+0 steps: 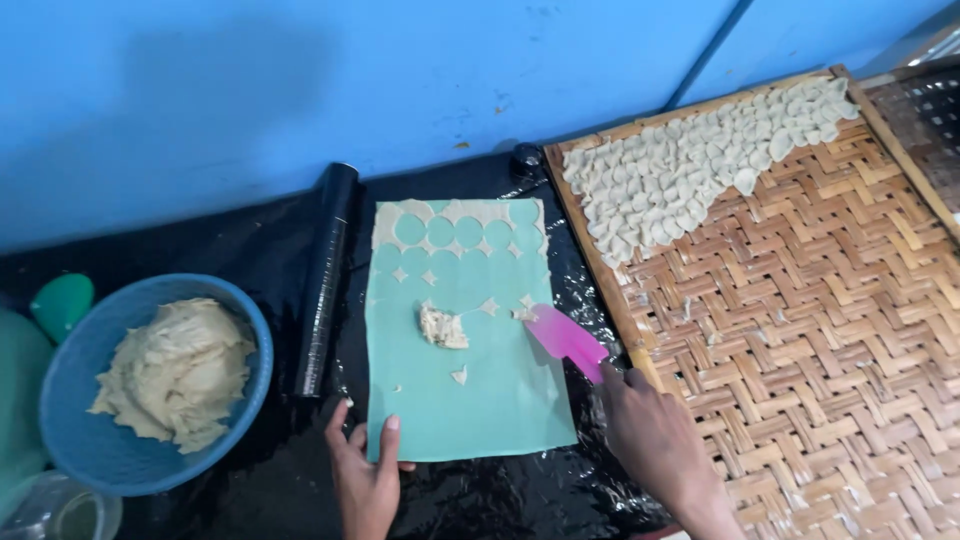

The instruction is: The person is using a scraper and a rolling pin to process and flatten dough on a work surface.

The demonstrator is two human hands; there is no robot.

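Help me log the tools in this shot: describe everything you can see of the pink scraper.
The pink scraper is a flat, smooth blade, plastic or silicone by its look, with rounded corners. The right hand grips its lower end, so any handle is hidden. It lies tilted, pointing up and left over the right edge of the teal mat, beside the woven bamboo tray. Its tip meets small dough scraps on the mat.
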